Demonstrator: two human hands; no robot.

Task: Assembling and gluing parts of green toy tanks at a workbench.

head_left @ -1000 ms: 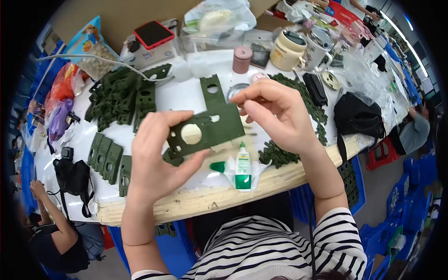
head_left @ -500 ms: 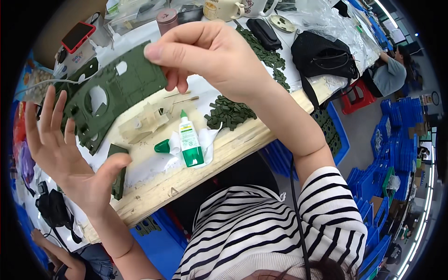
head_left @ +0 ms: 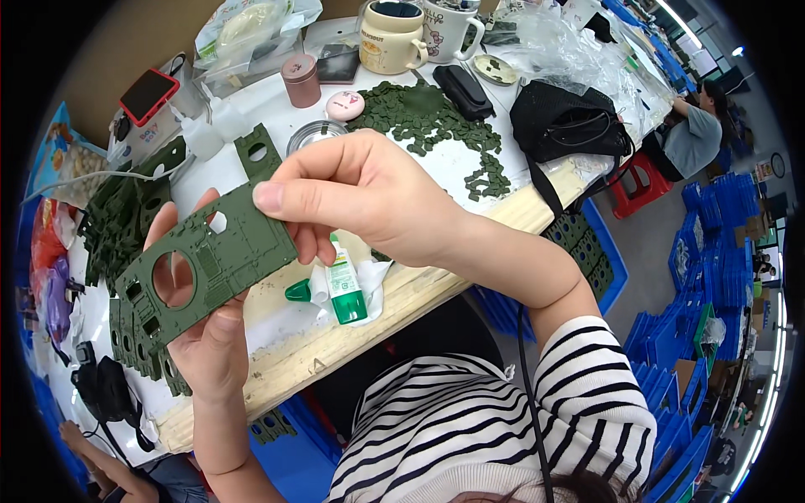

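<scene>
A dark green plastic model tank hull plate [head_left: 214, 267] is held tilted above the worktable; it has a large round hole and smaller cut-outs. My right hand [head_left: 360, 197] pinches its upper right end between thumb and fingers. My left hand [head_left: 214, 356] supports it from below and behind, the thumb at the lower edge, with fingers partly visible through the round hole. A glue bottle [head_left: 344, 285] with a green base lies on white tissue beside its green cap [head_left: 298, 291]. Behind the plate are more green parts [head_left: 126, 205], partly hidden.
Small green pieces [head_left: 436, 117] are spread over the table's far side. Around them stand a pink tin [head_left: 300, 81], a cream mug [head_left: 392, 38] and a black bag [head_left: 570, 121]. The wooden table edge [head_left: 285, 369] runs before me. Blue crates [head_left: 599, 251] sit below on the right.
The plate has come lower and nearer to me. My left hand, spread open beside it before, is now behind and under it. My right hand keeps its pinch.
</scene>
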